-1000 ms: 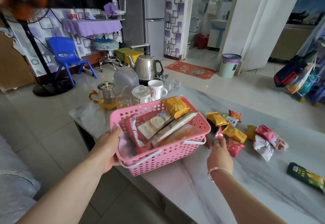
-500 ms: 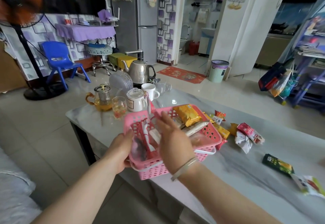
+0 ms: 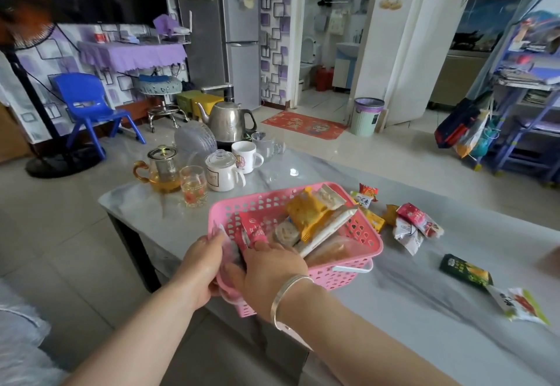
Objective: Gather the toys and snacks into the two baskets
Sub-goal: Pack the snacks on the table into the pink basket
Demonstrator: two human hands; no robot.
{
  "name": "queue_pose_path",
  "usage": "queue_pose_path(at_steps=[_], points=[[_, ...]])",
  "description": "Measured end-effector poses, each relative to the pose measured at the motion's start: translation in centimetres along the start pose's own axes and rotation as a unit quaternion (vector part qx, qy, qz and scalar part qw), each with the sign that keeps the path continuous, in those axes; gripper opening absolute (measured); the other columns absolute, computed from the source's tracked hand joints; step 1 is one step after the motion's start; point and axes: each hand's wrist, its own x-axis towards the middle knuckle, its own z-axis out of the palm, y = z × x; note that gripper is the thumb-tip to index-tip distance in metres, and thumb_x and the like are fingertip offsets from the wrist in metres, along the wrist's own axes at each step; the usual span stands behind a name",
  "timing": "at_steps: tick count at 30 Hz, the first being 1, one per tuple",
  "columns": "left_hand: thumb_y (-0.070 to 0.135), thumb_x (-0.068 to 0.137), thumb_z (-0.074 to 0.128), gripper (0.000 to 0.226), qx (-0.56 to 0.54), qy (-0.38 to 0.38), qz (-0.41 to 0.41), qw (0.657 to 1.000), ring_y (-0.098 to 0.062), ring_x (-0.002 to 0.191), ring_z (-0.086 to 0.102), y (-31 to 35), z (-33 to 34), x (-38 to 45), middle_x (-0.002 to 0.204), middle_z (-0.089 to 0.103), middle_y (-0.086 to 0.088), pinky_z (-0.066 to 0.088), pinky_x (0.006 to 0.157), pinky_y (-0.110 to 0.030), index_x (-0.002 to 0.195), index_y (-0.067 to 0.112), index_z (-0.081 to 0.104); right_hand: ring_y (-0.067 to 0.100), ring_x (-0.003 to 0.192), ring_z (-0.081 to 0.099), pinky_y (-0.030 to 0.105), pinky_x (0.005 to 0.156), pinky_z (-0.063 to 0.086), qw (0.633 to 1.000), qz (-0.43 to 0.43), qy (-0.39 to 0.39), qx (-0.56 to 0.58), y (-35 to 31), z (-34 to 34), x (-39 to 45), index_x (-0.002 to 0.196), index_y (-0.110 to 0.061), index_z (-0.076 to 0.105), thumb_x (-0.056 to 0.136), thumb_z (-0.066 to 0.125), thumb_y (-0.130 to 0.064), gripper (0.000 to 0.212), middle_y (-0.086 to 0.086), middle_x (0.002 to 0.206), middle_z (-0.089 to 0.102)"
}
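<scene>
A pink plastic basket, rectangular with perforated walls and a white handle folded down along its right side, was seen at the near left edge of the grey marbled desk, its near corner overhanging the edge. It was filled with crinkled snack packets: a yellow packet lay on top, a long beige packet slanted beneath it, and a red packet stood against the left wall.

The left hand was curled round the basket's near left rim. The right hand, a silver bangle on its wrist, was laid over the near end, fingertips on the red packet; whether anything was pinched could not be told.

More packets lay loose on the smooth desk beyond the basket's right side: a red and white packet, a grey-white packet, and a small red one. Toward the right edge a dark green box and a white and green packet lay apart, with bare desk between them and the basket.

At the far left corner a glass teapot, a glass cup, a white jar, a white mug and a steel kettle were grouped.
</scene>
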Motion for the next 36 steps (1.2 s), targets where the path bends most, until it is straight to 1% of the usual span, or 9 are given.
queue_pose_path(at_steps=[4, 9, 12, 15, 18, 20, 23, 27, 36], points=[[0.047, 0.102, 0.041, 0.037, 0.009, -0.011, 0.005, 1.0, -0.035, 0.082, 0.068, 0.6, 0.4, 0.5, 0.096, 0.07, -0.016, 0.055, 0.061, -0.04, 0.106, 0.015, 0.059, 0.026, 0.128, 0.043, 0.036, 0.11, 0.027, 0.984, -0.066, 0.163, 0.033, 2.3, 1.6, 0.6, 0.111, -0.017, 0.067, 0.093, 0.027, -0.049, 0.054, 0.003, 0.129, 0.058], [0.049, 0.102, 0.04, 0.043, 0.013, -0.03, 0.0, 0.999, -0.041, 0.091, 0.07, 0.9, 1.2, 0.8, 0.101, 0.072, -0.02, 0.054, 0.088, -0.06, 0.113, 0.013, 0.061, 0.022, 0.103, 0.058, 0.037, 0.09, 0.048, 0.958, -0.091, 0.261, 0.074, 4.3, 1.0, 0.4, 0.104, -0.018, 0.068, 0.09, 0.023, -0.045, 0.054, -0.002, 0.113, 0.065], [0.047, 0.103, 0.039, 0.043, 0.015, -0.037, 0.004, 0.999, -0.039, 0.091, 0.07, 1.0, 1.6, 0.9, 0.101, 0.072, -0.018, 0.053, 0.091, -0.058, 0.117, 0.012, 0.06, 0.022, 0.096, 0.061, 0.034, 0.081, 0.051, 0.893, -0.092, 0.413, 0.153, 6.7, -0.4, 0.2, 0.098, -0.013, 0.069, 0.09, 0.046, -0.021, 0.026, 0.001, 0.107, 0.067], [0.049, 0.102, 0.039, 0.045, 0.011, -0.032, 0.004, 0.999, -0.038, 0.09, 0.069, 1.1, 1.2, 1.3, 0.103, 0.07, -0.016, 0.056, 0.081, -0.052, 0.121, 0.013, 0.056, 0.028, 0.102, 0.059, 0.031, 0.089, 0.043, 0.802, 0.022, 0.535, 0.265, 12.1, -2.3, 1.1, 0.1, -0.007, 0.067, 0.077, 0.047, 0.005, 0.034, 0.009, 0.107, 0.066], [0.048, 0.102, 0.04, 0.041, -0.013, -0.015, 0.007, 1.0, -0.034, 0.082, 0.067, 1.3, 0.5, 2.1, 0.095, 0.069, -0.015, 0.053, 0.067, -0.042, 0.117, 0.013, 0.055, 0.035, 0.113, 0.05, 0.031, 0.092, 0.036, 0.782, 0.204, 0.5, 0.311, 19.3, -1.5, 3.1, 0.111, -0.005, 0.063, 0.076, 0.041, 0.008, 0.043, 0.015, 0.119, 0.057], [0.044, 0.103, 0.041, 0.035, -0.027, -0.009, 0.008, 1.0, -0.031, 0.078, 0.066, 1.6, 0.1, 2.4, 0.089, 0.068, -0.013, 0.051, 0.065, -0.039, 0.113, 0.013, 0.055, 0.036, 0.124, 0.041, 0.037, 0.101, 0.033, 0.845, 0.273, 0.396, 0.235, 22.6, 1.2, 4.4, 0.127, -0.012, 0.054, 0.081, 0.042, -0.008, 0.048, 0.017, 0.135, 0.046], [0.041, 0.103, 0.045, 0.029, -0.036, 0.009, 0.013, 0.999, -0.03, 0.077, 0.063, 1.9, -0.2, 3.0, 0.085, 0.064, -0.011, 0.049, 0.064, -0.037, 0.113, 0.015, 0.052, 0.032, 0.144, 0.012, 0.045, 0.115, 0.016, 0.933, 0.286, 0.197, 0.098, 24.4, 5.5, 5.4, 0.147, -0.036, 0.022, 0.092, 0.048, -0.033, 0.061, 0.011, 0.158, 0.008], [0.04, 0.103, 0.045, 0.028, -0.029, 0.012, 0.016, 0.999, -0.03, 0.076, 0.064, 2.0, -0.4, 3.8, 0.084, 0.065, -0.012, 0.049, 0.063, -0.037, 0.102, 0.014, 0.054, 0.028, 0.145, -0.009, 0.046, 0.117, 0.004, 0.958, 0.264, 0.102, 0.039, 25.0, 8.0, 6.9, 0.146, -0.047, 0.003, 0.094, 0.04, -0.05, 0.064, 0.006, 0.158, -0.015], [0.042, 0.102, 0.046, 0.03, -0.029, 0.005, 0.007, 1.0, -0.032, 0.078, 0.066, 1.6, 0.0, 4.6, 0.088, 0.068, -0.013, 0.05, 0.063, -0.037, 0.106, 0.014, 0.056, 0.028, 0.129, 0.031, 0.036, 0.105, 0.035, 0.957, 0.243, 0.16, -0.001, 24.7, 9.6, 7.5, 0.137, -0.041, 0.035, 0.098, 0.038, -0.033, 0.04, -0.001, 0.152, 0.015]])
